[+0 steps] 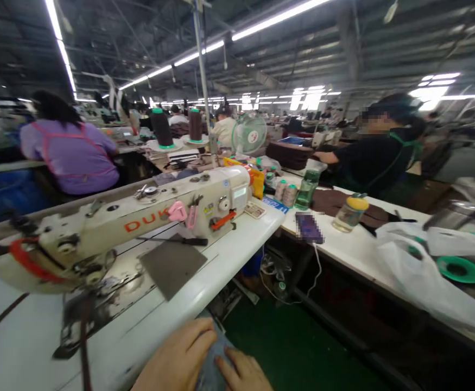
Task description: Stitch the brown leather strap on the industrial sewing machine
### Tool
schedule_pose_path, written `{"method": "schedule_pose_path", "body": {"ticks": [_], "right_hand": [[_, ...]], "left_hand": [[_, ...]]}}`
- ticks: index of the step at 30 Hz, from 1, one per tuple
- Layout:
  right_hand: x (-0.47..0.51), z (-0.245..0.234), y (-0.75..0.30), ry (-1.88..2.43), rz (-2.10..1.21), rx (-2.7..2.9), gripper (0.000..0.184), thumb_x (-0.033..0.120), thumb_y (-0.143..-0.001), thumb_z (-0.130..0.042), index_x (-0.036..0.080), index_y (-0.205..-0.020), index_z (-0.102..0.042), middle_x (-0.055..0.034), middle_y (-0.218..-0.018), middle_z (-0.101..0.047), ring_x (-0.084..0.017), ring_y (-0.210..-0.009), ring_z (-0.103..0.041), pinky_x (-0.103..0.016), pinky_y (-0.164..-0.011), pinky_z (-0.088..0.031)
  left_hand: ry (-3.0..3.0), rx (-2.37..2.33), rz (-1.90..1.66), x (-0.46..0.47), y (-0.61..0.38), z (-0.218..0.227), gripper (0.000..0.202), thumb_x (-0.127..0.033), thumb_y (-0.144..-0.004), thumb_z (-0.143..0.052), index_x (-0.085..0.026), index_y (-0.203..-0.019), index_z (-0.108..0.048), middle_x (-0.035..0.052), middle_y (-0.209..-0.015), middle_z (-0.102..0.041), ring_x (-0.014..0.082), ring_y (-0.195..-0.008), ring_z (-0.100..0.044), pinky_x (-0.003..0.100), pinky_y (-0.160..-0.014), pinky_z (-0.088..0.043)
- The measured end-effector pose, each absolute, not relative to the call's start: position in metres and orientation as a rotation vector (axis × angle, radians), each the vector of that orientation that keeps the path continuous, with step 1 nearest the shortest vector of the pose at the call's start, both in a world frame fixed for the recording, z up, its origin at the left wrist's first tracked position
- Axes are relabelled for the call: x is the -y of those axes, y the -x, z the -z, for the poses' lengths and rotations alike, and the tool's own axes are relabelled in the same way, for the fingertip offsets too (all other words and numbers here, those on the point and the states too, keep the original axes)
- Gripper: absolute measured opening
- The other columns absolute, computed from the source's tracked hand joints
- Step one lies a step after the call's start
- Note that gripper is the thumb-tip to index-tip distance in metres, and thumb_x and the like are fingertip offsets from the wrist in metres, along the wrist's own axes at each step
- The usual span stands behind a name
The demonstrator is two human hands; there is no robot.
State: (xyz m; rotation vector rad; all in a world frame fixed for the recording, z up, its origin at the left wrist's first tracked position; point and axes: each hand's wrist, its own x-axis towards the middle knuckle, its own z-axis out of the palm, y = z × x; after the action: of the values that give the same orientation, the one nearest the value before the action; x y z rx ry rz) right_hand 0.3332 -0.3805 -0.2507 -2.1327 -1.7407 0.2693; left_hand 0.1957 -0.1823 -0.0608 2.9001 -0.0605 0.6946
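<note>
At the bottom edge, below the front of the sewing machine table, my left hand is closed with bent fingers on a blue-grey cloth. My right hand curls its fingers onto the same cloth from the other side. Whether the cloth is a loose piece or clothing over a leg, I cannot tell. The white sewing machine stands to the left of both hands, with a dark strip hanging near its needle area. A flat grey-brown piece lies on the table beside the machine arm.
On the side table at right are a phone with a white cable, a yellow-lidded jar, thread cones, a green bottle and a white plastic bag. Co-workers sit at left and right.
</note>
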Motion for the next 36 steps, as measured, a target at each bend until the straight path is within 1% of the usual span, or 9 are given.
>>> {"method": "schedule_pose_path", "body": {"ticks": [3,7,12,16,20,24,31,33,36], "right_hand": [[0.387,0.232,-0.333,2.094,-0.459,1.685,0.069,0.018,-0.092,-0.056,0.030,-0.159,-0.044,-0.0112,-0.155,-0.055,-0.027,-0.138,-0.057,-0.041,-0.117,-0.046],[0.383,0.195,-0.333,2.081,-0.617,1.556,0.063,0.020,-0.097,-0.046,0.021,-0.159,-0.045,-0.0122,-0.156,-0.052,-0.024,-0.144,-0.049,-0.040,-0.124,-0.038],[0.374,0.179,-0.335,2.100,-0.743,1.408,0.058,0.024,-0.098,-0.045,0.018,-0.156,-0.049,-0.0121,-0.151,-0.056,-0.024,-0.140,-0.051,-0.039,-0.123,-0.036],[0.376,0.182,-0.337,2.077,-0.763,1.340,0.054,0.025,-0.097,-0.045,0.018,-0.151,-0.052,-0.0119,-0.147,-0.058,-0.024,-0.137,-0.052,-0.038,-0.122,-0.035],[0.373,0.192,-0.342,2.027,-0.760,1.283,0.047,0.024,-0.094,-0.049,0.020,-0.141,-0.058,-0.0109,-0.138,-0.062,-0.025,-0.129,-0.054,-0.039,-0.118,-0.038],[0.358,0.212,-0.358,2.091,-0.806,1.255,0.032,0.018,-0.093,-0.049,0.020,-0.120,-0.066,-0.0093,-0.123,-0.064,-0.023,-0.116,-0.057,-0.037,-0.110,-0.041],[0.314,0.276,-0.400,2.251,-0.947,1.114,0.022,0.012,-0.094,-0.052,0.015,-0.101,-0.072,-0.0109,-0.108,-0.069,-0.022,-0.105,-0.065,-0.033,-0.099,-0.046],[0.302,0.295,-0.415,2.294,-0.986,1.035,0.020,0.014,-0.100,-0.052,0.013,-0.098,-0.072,-0.0103,-0.102,-0.071,-0.020,-0.097,-0.068,-0.034,-0.093,-0.051],[0.285,0.312,-0.439,2.309,-0.980,0.933,0.020,0.030,-0.105,-0.060,0.014,-0.100,-0.070,-0.0043,-0.096,-0.069,-0.018,-0.088,-0.069,-0.033,-0.082,-0.057]], "left_hand": [[-2.885,-0.104,-0.562,0.188,-0.197,0.050,0.049,-0.003,-0.091,-0.044,-0.025,-0.130,-0.063,0.0049,-0.133,-0.072,0.0174,-0.121,-0.071,0.029,-0.103,-0.061],[-2.858,-0.126,-0.357,0.173,-0.211,0.058,0.048,-0.004,-0.096,-0.044,-0.024,-0.137,-0.060,0.0083,-0.144,-0.064,0.0214,-0.133,-0.063,0.041,-0.114,-0.056],[-2.918,-0.032,-0.344,0.144,-0.247,0.070,0.056,-0.002,-0.093,-0.046,-0.017,-0.146,-0.052,0.0142,-0.153,-0.056,0.0279,-0.145,-0.052,0.051,-0.123,-0.046],[-2.956,0.011,-0.314,0.133,-0.272,0.070,0.074,-0.002,-0.088,-0.049,-0.017,-0.160,-0.036,0.0153,-0.163,-0.045,0.0297,-0.152,-0.044,0.052,-0.126,-0.042],[-2.981,0.037,-0.260,0.129,-0.291,0.068,0.082,0.000,-0.084,-0.049,-0.016,-0.163,-0.030,0.0161,-0.166,-0.041,0.0293,-0.154,-0.039,0.050,-0.128,-0.039],[-2.953,0.005,-0.237,0.127,-0.310,0.067,0.089,-0.001,-0.078,-0.051,-0.015,-0.163,-0.030,0.0153,-0.166,-0.040,0.0290,-0.154,-0.039,0.049,-0.129,-0.038],[-2.943,-0.103,-0.223,0.132,-0.330,0.066,0.089,-0.002,-0.075,-0.052,-0.017,-0.161,-0.034,0.0131,-0.165,-0.042,0.0294,-0.153,-0.042,0.050,-0.128,-0.039],[-2.943,-0.127,-0.216,0.133,-0.331,0.065,0.090,-0.001,-0.075,-0.051,-0.018,-0.161,-0.033,0.0132,-0.166,-0.042,0.0293,-0.153,-0.042,0.051,-0.128,-0.040],[-2.944,-0.141,-0.201,0.135,-0.330,0.064,0.092,0.001,-0.074,-0.050,-0.019,-0.162,-0.032,0.0130,-0.166,-0.041,0.0296,-0.154,-0.040,0.052,-0.128,-0.040]]}}
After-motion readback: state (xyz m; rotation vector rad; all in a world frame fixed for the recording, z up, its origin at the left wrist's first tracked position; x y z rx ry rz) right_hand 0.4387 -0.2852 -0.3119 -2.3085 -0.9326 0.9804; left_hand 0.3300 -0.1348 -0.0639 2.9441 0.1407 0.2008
